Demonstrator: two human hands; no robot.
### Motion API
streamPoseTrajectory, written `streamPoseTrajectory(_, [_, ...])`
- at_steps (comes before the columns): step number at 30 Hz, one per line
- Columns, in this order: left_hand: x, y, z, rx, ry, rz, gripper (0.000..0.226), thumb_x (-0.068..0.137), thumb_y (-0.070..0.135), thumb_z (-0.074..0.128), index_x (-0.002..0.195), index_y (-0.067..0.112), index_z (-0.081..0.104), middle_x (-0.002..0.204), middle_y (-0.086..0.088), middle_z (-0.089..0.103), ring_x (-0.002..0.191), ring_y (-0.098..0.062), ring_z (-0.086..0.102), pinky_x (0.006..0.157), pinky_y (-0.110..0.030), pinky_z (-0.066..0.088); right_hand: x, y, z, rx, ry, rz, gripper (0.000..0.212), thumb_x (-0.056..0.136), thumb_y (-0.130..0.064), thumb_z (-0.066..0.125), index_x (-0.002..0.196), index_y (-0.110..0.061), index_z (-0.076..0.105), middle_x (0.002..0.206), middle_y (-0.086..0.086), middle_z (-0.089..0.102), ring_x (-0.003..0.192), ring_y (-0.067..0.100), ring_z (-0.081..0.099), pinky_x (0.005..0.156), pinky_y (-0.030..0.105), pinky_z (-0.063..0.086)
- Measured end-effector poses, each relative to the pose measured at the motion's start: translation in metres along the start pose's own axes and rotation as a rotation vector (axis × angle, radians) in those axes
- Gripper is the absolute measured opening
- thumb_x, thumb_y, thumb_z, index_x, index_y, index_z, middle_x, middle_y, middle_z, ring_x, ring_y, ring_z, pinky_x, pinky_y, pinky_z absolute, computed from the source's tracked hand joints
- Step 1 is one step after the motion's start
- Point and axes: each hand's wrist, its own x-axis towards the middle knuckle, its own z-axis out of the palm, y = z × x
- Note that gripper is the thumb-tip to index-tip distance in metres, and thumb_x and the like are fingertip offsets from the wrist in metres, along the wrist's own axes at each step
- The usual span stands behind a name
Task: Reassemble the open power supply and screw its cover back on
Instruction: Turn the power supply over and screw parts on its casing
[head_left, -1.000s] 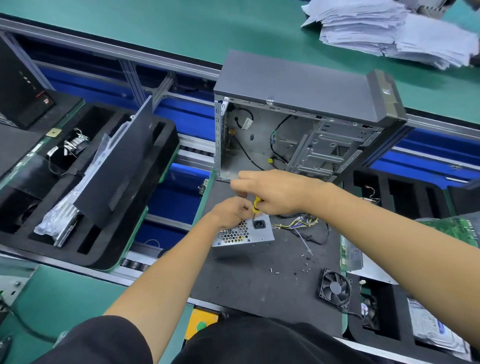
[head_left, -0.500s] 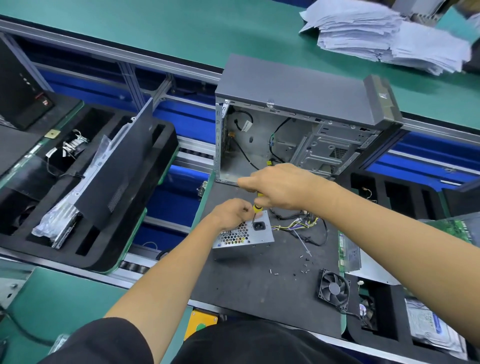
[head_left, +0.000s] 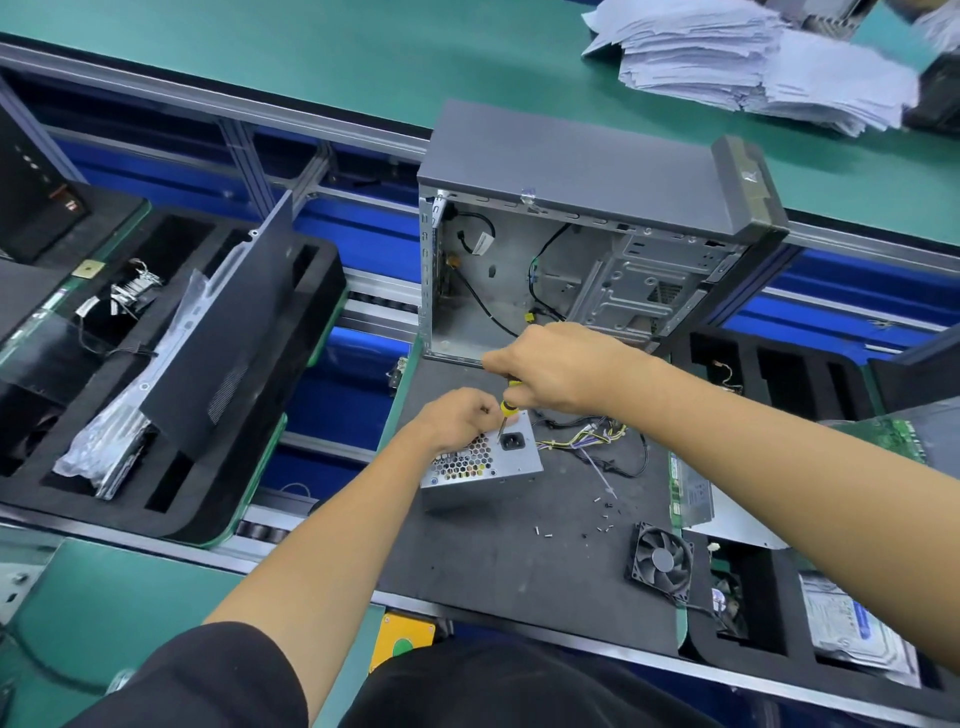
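At the centre of the frame, the silver metal power supply box (head_left: 485, 457) lay on the dark grey bench mat (head_left: 519, 561). The left hand (head_left: 457, 418) rested curled on its top edge. The right hand (head_left: 550, 364) gripped a yellow-handled screwdriver (head_left: 506, 410), tip down beside the black socket. Small loose screws (head_left: 602, 514) lay to the lower right.

Power supply (head_left: 480, 457) on the bench (head_left: 519, 561), under my fingers (head_left: 485, 410). Open case (head_left: 561, 249) behind them. Wire bundle (head_left: 592, 441) just right. Loose screws (head_left: 602, 512) and fan (head_left: 662, 561) nearer me, right. Foam tray (head_left: 171, 519) well left.
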Motion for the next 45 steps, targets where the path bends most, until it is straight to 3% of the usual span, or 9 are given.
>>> streamPoseTrajectory(4, [0.0,0.001,-0.001,0.025,0.002,0.008,0.036,0.097,0.043,0.06,0.061,0.038,0.058,0.049,0.016,0.046,0.062,-0.017,0.038,0.059,-0.032,0.032,0.003,-0.004,0.003,-0.058,-0.002,0.094,0.029,0.094,-0.038,0.044,0.084,-0.011,0.049,0.063,0.004,0.047,0.05,0.02,0.039,0.046,0.031,0.022])
streamPoseTrajectory(8, [0.002,-0.002,-0.002,0.012,-0.01,0.023,0.029,0.095,0.05,0.06,0.082,0.025,0.067,0.063,0.014,0.054,0.069,-0.016,0.047,0.065,-0.032,0.038,-0.001,-0.004,0.0,0.016,0.013,0.001,0.025,0.083,-0.032,0.043,0.09,-0.026,0.02,0.073,-0.002,0.047,0.054,0.021,0.043,0.048,0.032,0.02])
streamPoseTrajectory(12, [0.002,-0.001,0.0,-0.061,-0.031,0.01,0.044,0.095,0.058,0.061,0.072,0.022,0.054,0.058,0.013,0.044,0.066,-0.019,0.037,0.065,-0.035,0.029,0.004,-0.004,-0.004,0.022,-0.014,-0.055,0.021,0.084,-0.016,0.047,0.091,-0.025,0.03,0.075,0.004,0.05,0.06,0.028,0.047,0.049,0.034,0.025])
streamPoseTrajectory(25, [-0.005,0.005,-0.003,-0.003,-0.052,-0.011,0.052,0.091,0.066,0.057,0.113,0.02,0.065,0.102,-0.007,0.07,0.087,-0.023,0.059,0.082,-0.037,0.047,0.009,-0.009,-0.007,0.061,-0.014,0.066,0.011,0.093,-0.026,0.05,0.088,-0.016,0.046,0.061,0.001,0.04,0.051,0.019,0.036,0.047,0.032,0.023])
streamPoseTrajectory(28, [-0.004,0.005,-0.012,-0.035,-0.187,0.02,0.03,0.095,0.045,0.062,0.105,0.018,0.067,0.109,-0.014,0.07,0.095,-0.029,0.064,0.09,-0.043,0.049,0.005,-0.005,-0.006,0.125,0.003,0.1,0.01,0.092,-0.025,0.05,0.089,-0.016,0.047,0.064,0.001,0.045,0.054,0.019,0.041,0.049,0.032,0.026])
streamPoseTrajectory(33, [-0.017,0.006,-0.033,-0.164,-0.445,0.153,0.025,0.095,0.03,0.074,0.104,0.008,0.064,0.081,0.001,0.069,0.071,-0.016,0.052,0.066,-0.031,0.04,-0.028,0.023,0.002,0.245,0.055,0.195,0.014,0.082,-0.023,0.054,0.082,-0.028,0.041,0.066,-0.009,0.05,0.062,0.006,0.044,0.053,0.031,0.026])
streamPoseTrajectory(37, [-0.026,0.026,-0.029,0.135,-0.459,0.335,0.017,0.093,0.035,0.075,0.098,0.025,0.062,0.087,0.004,0.072,0.074,-0.01,0.062,0.066,-0.032,0.046,-0.068,0.057,0.015,0.351,0.059,0.344,0.021,0.077,-0.019,0.054,0.075,-0.032,0.038,0.067,-0.008,0.053,0.066,0.006,0.046,0.055,0.032,0.03])
streamPoseTrajectory(40, [-0.034,0.028,-0.012,0.585,-0.219,0.457,0.026,0.094,0.049,0.066,0.095,0.032,0.047,0.079,0.01,0.059,0.078,-0.016,0.057,0.062,-0.034,0.041,-0.098,0.079,0.041,0.531,0.047,0.451,0.02,0.077,-0.011,0.055,0.079,-0.026,0.043,0.073,-0.005,0.056,0.069,0.016,0.051,0.056,0.033,0.034])
streamPoseTrajectory(45, [-0.046,0.002,0.019,0.768,-0.102,0.463,0.035,0.103,0.047,0.054,0.091,0.032,0.024,0.084,0.005,0.055,0.077,-0.022,0.053,0.064,-0.035,0.042,-0.136,0.091,0.125,0.914,0.046,0.573,0.028,0.074,0.002,0.059,0.081,-0.02,0.042,0.068,0.001,0.054,0.059,0.021,0.053,0.053,0.03,0.034])
